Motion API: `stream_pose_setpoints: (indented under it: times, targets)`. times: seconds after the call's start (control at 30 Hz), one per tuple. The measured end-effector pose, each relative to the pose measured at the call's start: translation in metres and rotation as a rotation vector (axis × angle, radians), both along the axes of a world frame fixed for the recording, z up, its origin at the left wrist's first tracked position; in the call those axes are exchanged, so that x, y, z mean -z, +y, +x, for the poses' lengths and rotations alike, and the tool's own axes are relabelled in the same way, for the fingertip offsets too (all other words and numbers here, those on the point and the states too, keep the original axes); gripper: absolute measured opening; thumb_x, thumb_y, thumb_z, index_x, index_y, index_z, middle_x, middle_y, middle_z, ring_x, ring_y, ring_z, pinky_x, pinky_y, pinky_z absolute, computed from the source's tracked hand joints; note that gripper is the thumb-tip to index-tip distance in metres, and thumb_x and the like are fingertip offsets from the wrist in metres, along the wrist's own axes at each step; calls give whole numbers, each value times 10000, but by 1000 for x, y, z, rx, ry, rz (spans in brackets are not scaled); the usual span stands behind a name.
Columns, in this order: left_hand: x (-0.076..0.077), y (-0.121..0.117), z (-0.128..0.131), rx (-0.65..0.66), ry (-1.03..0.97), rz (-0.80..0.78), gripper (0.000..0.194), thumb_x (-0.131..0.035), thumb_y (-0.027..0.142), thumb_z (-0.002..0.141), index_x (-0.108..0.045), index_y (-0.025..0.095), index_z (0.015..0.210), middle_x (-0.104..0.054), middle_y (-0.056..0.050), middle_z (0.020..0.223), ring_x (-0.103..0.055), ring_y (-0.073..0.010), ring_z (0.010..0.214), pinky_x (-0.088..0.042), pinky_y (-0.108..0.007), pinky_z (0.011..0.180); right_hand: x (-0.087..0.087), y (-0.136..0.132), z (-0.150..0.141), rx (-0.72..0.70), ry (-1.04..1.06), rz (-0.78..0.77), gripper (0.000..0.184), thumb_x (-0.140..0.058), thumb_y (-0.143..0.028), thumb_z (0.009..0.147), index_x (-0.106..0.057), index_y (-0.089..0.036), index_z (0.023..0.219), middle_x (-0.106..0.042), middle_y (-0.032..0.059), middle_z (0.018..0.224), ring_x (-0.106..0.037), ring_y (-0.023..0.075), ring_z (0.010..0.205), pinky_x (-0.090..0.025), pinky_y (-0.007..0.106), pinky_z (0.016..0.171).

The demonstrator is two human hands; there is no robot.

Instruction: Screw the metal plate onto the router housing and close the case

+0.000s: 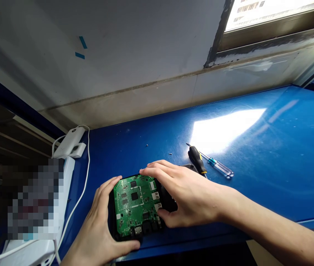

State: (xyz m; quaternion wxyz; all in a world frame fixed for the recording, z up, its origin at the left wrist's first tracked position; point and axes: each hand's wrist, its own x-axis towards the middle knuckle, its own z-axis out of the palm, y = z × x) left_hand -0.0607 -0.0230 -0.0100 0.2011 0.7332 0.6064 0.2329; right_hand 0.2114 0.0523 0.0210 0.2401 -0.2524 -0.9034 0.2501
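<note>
A green circuit board (pixel 138 203) with chips and metal ports lies in a black case near the table's front edge. My left hand (pixel 101 218) is wrapped round the case's left side, thumb at the front and fingers at the back. Over the right side, my right hand (pixel 181 192) grips the board, its fingertips at the back edge and its thumb by the ports. Another dark part (pixel 190 168) is partly hidden behind my right hand. Close by lie a black and yellow screwdriver (pixel 197 159) and a clear-handled screwdriver (pixel 220 168).
Two small screws, one dark (pixel 147 145) and one silvery (pixel 170 153), lie on the blue table (pixel 270 166). A white power strip (pixel 68 177) with a white cable (pixel 86 173) runs along the left. Behind stands a wall (pixel 145 55) with a window at the right.
</note>
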Motion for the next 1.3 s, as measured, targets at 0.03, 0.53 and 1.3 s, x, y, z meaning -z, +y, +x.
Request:
stream_pose_setpoints:
  times: [0.03, 0.53, 1.3]
  targets:
    - [0, 0, 0, -9, -15, -2, 1160, -931, 279, 555, -328, 359, 1543, -436, -111, 1601, -427, -431, 1492, -379, -673, 1206, 0, 0, 0, -2, 6, -6, 781, -750, -222, 760, -470, -107, 1480, -648, 175, 1394, -605, 315, 1303, -558, 443, 1073]
    - [1, 0, -2, 19, 11, -21, 1212, -948, 248, 551, -292, 388, 1560, -404, -119, 1614, -396, -428, 1508, -356, -691, 1213, -3, 0, 1, -17, -29, 8, 750, -720, -239, 798, -475, -41, 1479, -646, 183, 1386, -600, 314, 1267, -553, 448, 1092]
    - [4, 0, -3, 65, 79, 15, 1002, -926, 244, 600, -463, 456, 1463, -422, -24, 1641, -421, -395, 1492, -435, -636, 1174, -1, 0, -2, 84, -127, 95, 494, -637, -277, 993, -584, -82, 1443, -727, 139, 1380, -549, 328, 1451, -511, 457, 1181]
